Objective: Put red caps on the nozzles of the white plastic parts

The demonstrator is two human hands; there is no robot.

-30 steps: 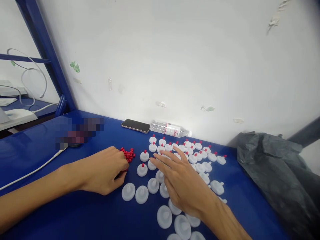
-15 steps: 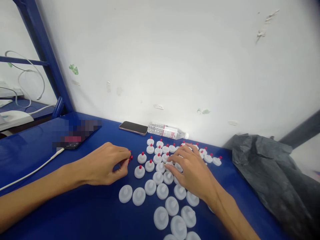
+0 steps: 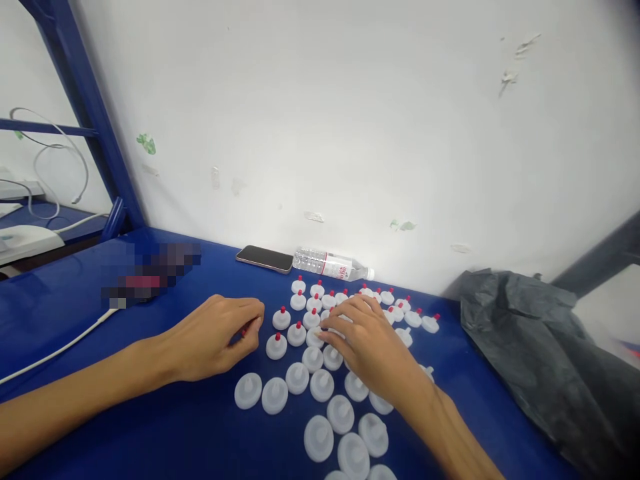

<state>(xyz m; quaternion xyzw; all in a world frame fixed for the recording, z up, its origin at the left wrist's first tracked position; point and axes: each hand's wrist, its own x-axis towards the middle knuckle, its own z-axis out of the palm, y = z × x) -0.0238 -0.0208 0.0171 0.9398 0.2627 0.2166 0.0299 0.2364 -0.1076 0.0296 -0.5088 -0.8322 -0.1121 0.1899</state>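
My left hand (image 3: 223, 339) is closed in a pinch beside the left edge of the group. Bits of small red caps (image 3: 244, 332) show between its fingers. My right hand (image 3: 373, 340) reaches over the white round lids, thumb and forefinger drawn together at the top of one white lid (image 3: 315, 338); whatever lies between these fingertips is hidden. Several lids at the back and left, such as this lid (image 3: 281, 319), carry a red cap on the nozzle. Nearer lids, such as this one (image 3: 319, 438), have bare nozzles.
A phone (image 3: 265, 259) and a clear water bottle (image 3: 333, 265) lie along the wall. A dark grey plastic bag (image 3: 530, 347) lies at the right of the blue table (image 3: 200, 433). On the left, a white cable (image 3: 65, 353) runs to a blurred-out device (image 3: 150, 277).
My right hand has shifted slightly left, onto the top of a bare-nozzled lid. The left hand stays pinched, its red caps now more covered by the fingers. The whole view has shifted slightly.
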